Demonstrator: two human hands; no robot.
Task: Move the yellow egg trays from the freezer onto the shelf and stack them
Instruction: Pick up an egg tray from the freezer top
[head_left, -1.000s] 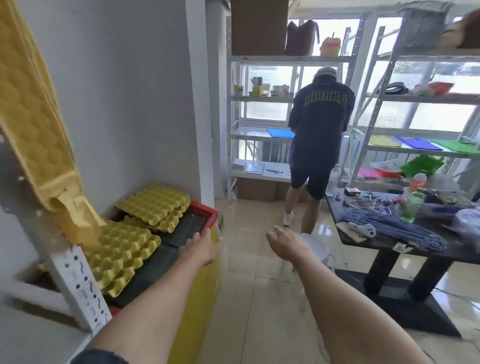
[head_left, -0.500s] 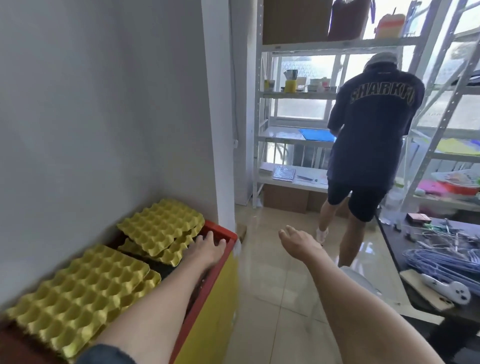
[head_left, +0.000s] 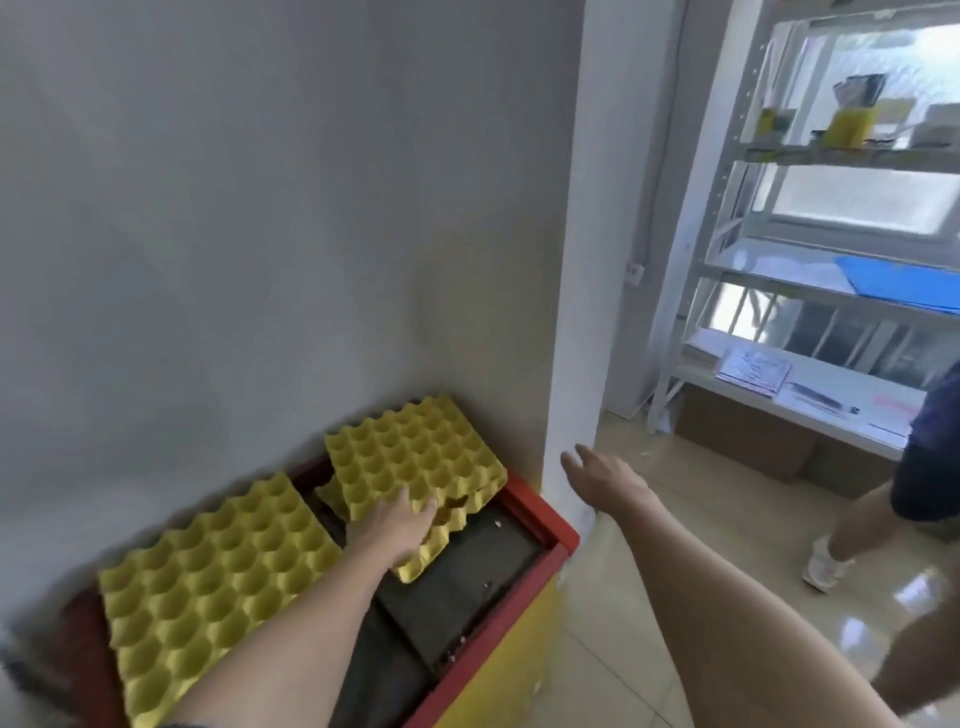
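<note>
Now left hand (head_left: 400, 525) flat, fingers spread, pressing far egg tray (head_left: 415, 457) on freezer (head_left: 540, 525); right hand (head_left: 597, 475) open, empty.

From here I count two heaps of yellow egg trays: one near heap (head_left: 218, 577) and one far heap (head_left: 415, 457) showing at least two layers. One freezer (head_left: 540, 514), one metal shelf (head_left: 810, 270), two hands, left hand (head_left: 397, 525) and right hand (head_left: 602, 475)

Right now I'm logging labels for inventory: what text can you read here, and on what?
None can be read.
Papers on the low shelf: print blurred.
Red marks on that shelf: too smeared.
Egg trays and freezer: no lettering shows.
</note>
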